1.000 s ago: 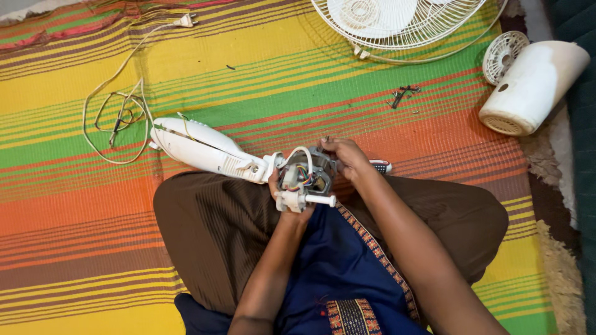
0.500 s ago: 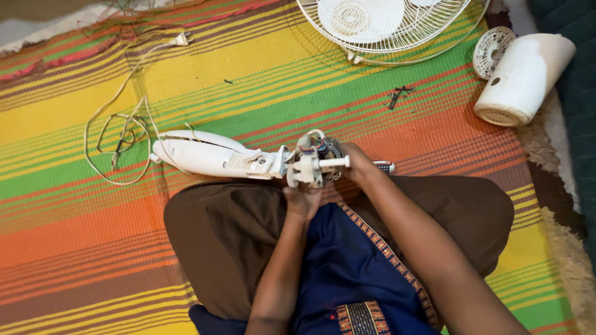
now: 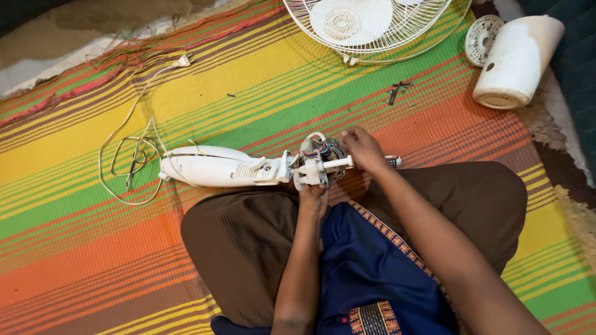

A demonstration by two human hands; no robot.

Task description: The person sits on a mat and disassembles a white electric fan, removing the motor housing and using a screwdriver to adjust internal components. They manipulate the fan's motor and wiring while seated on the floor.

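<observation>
On striped mat, across lap: fan motor (image 3: 318,162) with white neck (image 3: 220,167). Left hand (image 3: 312,197) cups it from below as support; right hand (image 3: 365,151) pinches shaft end, presumably steadying. Grille (image 3: 372,25) lies apart.

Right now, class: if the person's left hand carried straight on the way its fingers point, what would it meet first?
The left hand points up, away from the body, and already touches the exposed fan motor. Past that lies striped mat, then probably the wire fan guard; depth is unclear.
</observation>
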